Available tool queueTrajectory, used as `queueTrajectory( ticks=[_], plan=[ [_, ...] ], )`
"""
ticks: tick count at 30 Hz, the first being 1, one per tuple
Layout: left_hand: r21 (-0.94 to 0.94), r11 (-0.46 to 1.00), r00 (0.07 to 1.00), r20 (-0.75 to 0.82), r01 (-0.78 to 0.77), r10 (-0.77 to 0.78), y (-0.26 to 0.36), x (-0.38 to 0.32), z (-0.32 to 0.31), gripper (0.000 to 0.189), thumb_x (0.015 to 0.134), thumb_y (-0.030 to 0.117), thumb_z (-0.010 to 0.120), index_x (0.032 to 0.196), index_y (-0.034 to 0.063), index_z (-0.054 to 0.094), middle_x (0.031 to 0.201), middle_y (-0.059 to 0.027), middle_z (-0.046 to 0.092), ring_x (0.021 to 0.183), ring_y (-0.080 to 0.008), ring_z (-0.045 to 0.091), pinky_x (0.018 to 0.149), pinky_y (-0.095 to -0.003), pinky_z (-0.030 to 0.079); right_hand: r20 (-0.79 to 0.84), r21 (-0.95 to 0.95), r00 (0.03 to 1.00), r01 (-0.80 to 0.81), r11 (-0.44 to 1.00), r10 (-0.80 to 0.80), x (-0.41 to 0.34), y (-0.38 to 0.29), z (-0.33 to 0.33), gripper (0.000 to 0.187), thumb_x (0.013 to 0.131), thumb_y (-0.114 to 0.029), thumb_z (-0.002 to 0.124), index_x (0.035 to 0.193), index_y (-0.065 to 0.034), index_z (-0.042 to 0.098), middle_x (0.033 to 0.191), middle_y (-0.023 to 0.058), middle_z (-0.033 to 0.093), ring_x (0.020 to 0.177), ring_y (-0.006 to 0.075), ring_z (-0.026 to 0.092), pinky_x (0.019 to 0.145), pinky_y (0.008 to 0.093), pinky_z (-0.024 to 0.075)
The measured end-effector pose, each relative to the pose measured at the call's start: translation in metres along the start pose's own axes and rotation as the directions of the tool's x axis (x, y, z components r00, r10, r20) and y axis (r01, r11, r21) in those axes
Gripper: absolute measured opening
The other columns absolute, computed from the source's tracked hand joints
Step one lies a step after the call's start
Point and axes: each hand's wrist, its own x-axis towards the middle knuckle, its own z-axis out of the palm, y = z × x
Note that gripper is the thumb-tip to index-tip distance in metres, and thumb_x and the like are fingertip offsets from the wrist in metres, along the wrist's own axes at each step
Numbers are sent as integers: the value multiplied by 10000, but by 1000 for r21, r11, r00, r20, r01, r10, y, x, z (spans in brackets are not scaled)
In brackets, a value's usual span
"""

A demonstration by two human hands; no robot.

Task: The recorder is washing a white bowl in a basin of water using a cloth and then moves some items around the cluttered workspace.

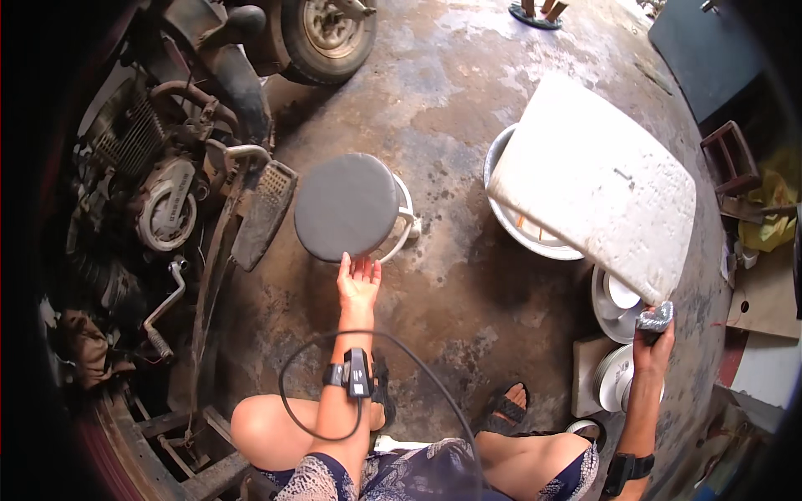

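Observation:
My left hand (358,285) is palm up at the near edge of a round grey stool seat (346,206), thumb over the rim and fingers reaching under it. Part of the stool's white metal frame (407,219) shows to the right. At the right, my right hand (653,347) grips a crinkled silver, foil-like piece (655,318) at the near corner of a large, worn white slab (601,188). I cannot tell whether this hand also holds the slab. The slab slants over a round metal basin (523,241), hiding much of it.
Bowls (620,291) and stacked white plates (611,379) are beside my right forearm. A dirty motorcycle engine (131,138), a pedal (266,213) and a metal frame line the left side, with a wheel (329,37) farther back. A black cable (432,369) loops over my left forearm.

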Motion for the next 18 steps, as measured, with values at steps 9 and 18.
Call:
queueTrajectory(
  ticks=[9,18],
  plan=[
    [180,975,991,29,126,-133,-43,-19,-47,108,736,110,646,753,82,543,660,-22,546,525,-140,540,460,-242,493,-76,-68,990,-126,990,121,-37,32,-24,251,892,-236,439,1005,-29,524,907,99,602,813,208,588,715,367,505],
    [451,831,904,110,325,-413,-102,-134,-94,137,765,56,610,880,77,538,736,-47,578,661,-184,592,583,-322,521,224,-270,881,-355,895,417,-74,127,-14,199,843,-157,482,1006,-57,535,871,63,600,781,177,577,708,360,487]
  ],
)
